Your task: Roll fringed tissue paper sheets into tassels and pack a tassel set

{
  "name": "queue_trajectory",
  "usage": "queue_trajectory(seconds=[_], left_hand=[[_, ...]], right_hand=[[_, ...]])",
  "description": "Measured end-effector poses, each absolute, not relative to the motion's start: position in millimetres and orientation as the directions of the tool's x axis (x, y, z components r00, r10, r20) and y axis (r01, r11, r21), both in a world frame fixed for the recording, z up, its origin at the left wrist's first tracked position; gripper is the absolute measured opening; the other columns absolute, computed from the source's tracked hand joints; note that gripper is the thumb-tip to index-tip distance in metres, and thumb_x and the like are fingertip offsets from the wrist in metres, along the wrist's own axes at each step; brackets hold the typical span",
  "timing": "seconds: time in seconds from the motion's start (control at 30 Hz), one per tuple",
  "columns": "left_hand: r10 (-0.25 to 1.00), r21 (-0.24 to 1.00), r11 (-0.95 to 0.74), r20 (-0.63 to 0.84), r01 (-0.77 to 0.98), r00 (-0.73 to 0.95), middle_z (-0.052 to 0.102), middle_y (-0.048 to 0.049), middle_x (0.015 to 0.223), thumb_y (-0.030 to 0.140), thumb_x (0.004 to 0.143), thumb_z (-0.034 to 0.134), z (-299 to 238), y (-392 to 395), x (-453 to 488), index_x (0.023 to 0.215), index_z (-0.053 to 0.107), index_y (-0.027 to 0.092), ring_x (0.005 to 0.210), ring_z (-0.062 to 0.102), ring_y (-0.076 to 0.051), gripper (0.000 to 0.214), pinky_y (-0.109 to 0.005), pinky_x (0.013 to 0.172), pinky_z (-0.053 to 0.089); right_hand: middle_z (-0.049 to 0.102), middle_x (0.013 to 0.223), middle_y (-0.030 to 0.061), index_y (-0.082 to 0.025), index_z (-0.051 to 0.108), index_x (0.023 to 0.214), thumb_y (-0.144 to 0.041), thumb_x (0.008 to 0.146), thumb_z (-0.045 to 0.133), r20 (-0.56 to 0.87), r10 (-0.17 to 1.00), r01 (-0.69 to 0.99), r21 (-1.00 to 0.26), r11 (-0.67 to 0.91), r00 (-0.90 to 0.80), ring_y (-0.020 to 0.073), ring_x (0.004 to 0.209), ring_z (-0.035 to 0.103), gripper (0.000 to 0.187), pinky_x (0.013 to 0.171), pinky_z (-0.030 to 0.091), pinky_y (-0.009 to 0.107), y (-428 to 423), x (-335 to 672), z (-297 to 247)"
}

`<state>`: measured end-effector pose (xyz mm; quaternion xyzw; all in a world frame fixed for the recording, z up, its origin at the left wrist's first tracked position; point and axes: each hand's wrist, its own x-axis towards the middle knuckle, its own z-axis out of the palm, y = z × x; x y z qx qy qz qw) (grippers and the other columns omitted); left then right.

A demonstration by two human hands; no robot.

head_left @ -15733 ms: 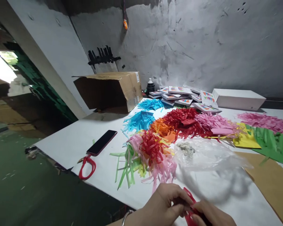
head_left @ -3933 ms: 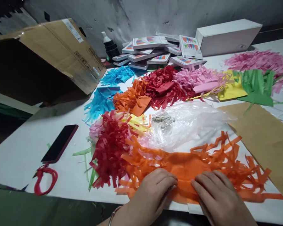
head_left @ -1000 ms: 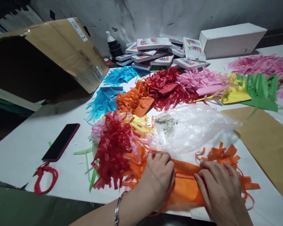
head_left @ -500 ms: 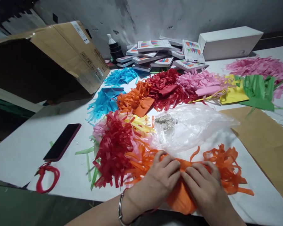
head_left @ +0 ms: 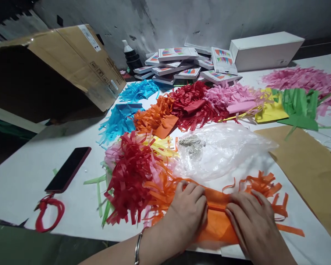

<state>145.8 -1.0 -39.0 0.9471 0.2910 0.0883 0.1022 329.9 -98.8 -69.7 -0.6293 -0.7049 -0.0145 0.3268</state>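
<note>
A sheet of orange tissue paper with fringed ends lies at the table's near edge, a narrow fold running across its middle. My left hand is closed on the left part of that fold, fingers curled over it. Further right, my right hand grips the same fold; its fingertips are partly hidden. Loose orange strips spread out beyond both hands. Touching the orange fringe on the left is a heap of red fringed tissue, with pink, yellow and green strips under it. A clear plastic bag with a bundle of twine lies just behind.
A phone with a red strap lies at left. Fringed tissue bundles in blue, red, pink, yellow and green line the back. Behind them are flat printed boxes, a white box and a large carton. Brown paper lies right.
My hands have moved apart along the fold, the right one shifting right. More of the orange paper shows between them. The view has shifted slightly.
</note>
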Motion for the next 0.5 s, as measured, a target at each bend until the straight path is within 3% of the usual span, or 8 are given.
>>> queue_trajectory(seconds=[0.17,0.37,0.5], left_hand=[[0.608,0.130,-0.791,0.056,0.598,0.792,0.066,-0.0053,0.090,0.019,0.090,0.063,-31,1,153,0.081,0.065,0.017,0.085,0.055,-0.024,0.010,-0.047,0.086,0.041],[0.304,0.080,-0.953,0.205,0.293,0.930,0.064,-0.0016,0.086,0.020,0.099,0.058,-31,11,149,0.085,0.067,0.018,0.086,0.053,-0.021,0.017,-0.047,0.098,0.036],[0.270,0.070,-0.962,0.094,0.264,0.958,0.064,-0.0030,0.087,0.017,0.096,0.061,-28,19,155,0.081,0.066,0.017,0.084,0.054,-0.021,0.016,-0.044,0.093,0.041]], right_hand=[[0.070,0.097,0.0044,-0.021,0.061,0.083,-0.020,0.101,0.046,0.441,0.892,0.927,-0.368,0.075,0.103,0.0220,0.098,0.063,0.023,0.112,0.027,0.051,-94,320,-67],[0.072,0.100,0.0052,-0.020,0.067,0.099,-0.019,0.103,0.039,0.538,0.842,0.926,-0.294,0.236,-0.043,0.0214,0.105,0.062,0.028,0.119,0.020,0.052,-96,323,-77],[0.072,0.096,0.0052,-0.018,0.068,0.100,-0.014,0.098,0.045,0.554,0.827,0.933,-0.242,0.266,-0.092,0.0221,0.103,0.062,0.023,0.119,0.020,0.055,-91,317,-78]])
